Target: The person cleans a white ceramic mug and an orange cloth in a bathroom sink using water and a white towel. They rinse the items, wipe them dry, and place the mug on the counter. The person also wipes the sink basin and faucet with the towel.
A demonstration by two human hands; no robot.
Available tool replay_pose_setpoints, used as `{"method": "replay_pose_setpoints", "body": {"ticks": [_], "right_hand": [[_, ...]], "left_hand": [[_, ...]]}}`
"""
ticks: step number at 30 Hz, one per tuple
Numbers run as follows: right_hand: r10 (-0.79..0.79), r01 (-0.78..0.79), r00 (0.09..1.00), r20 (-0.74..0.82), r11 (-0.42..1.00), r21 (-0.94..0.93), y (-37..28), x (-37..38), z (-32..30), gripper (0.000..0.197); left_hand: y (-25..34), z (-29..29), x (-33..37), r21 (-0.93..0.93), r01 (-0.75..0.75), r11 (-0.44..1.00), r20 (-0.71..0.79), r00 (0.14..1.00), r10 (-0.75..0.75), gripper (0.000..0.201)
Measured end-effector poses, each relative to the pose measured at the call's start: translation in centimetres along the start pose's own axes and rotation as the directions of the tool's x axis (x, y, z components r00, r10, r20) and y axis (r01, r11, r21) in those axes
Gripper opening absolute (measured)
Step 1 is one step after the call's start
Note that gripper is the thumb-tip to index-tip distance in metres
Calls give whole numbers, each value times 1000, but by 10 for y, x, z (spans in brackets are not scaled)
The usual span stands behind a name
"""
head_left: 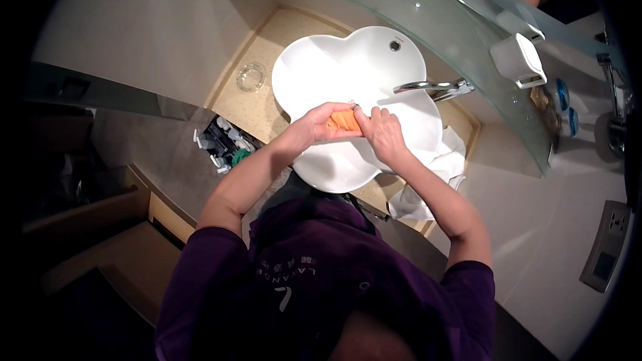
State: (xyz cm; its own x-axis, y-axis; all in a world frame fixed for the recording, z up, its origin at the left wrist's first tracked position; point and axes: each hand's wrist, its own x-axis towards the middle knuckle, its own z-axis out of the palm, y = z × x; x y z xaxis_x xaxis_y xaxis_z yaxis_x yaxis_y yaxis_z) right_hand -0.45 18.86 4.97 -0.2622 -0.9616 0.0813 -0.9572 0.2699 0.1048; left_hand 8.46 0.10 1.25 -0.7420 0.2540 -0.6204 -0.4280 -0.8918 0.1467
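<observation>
Both of my hands meet over the white, lobed washbasin (pixel 304 70). An orange cloth (pixel 344 120) lies bunched in my left hand (pixel 319 120), whose fingers curl round it. My right hand (pixel 384 135) presses against the cloth's right side, with its thumb toward the upper edge and its fingers folded. A small dark, shiny bit shows just above the cloth between the hands; I cannot make out what it is. Beyond the right hand, the chrome tap (pixel 435 87) reaches over the basin, apart from both hands.
A round glass dish (pixel 251 77) sits on the beige counter (pixel 244 103) left of the basin. White towels (pixel 445 167) lie at the right. A glass shelf (pixel 468 80) crosses behind, near a white container (pixel 518 60). Several bottles fill a caddy (pixel 224 144) at the lower left.
</observation>
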Motion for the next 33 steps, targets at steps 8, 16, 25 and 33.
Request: {"method": "replay_pose_setpoints", "body": {"ticks": [8, 16, 25, 33], "right_hand": [[365, -445, 450, 815, -699, 559, 17, -13, 48, 25], [735, -18, 363, 572, -609, 793, 57, -28, 33, 26], [762, 581, 564, 318, -640, 503, 137, 10, -40, 49], [570, 532, 800, 190, -819, 216, 100, -16, -28, 48]], "left_hand": [[-1, 11, -36, 945, -304, 124, 232, 886, 402, 12], [16, 14, -101, 883, -380, 277, 83, 706, 704, 12], [18, 32, -119, 630, -529, 568, -78, 684, 725, 17], [16, 24, -130, 588, -621, 518, -18, 631, 776, 16]]}}
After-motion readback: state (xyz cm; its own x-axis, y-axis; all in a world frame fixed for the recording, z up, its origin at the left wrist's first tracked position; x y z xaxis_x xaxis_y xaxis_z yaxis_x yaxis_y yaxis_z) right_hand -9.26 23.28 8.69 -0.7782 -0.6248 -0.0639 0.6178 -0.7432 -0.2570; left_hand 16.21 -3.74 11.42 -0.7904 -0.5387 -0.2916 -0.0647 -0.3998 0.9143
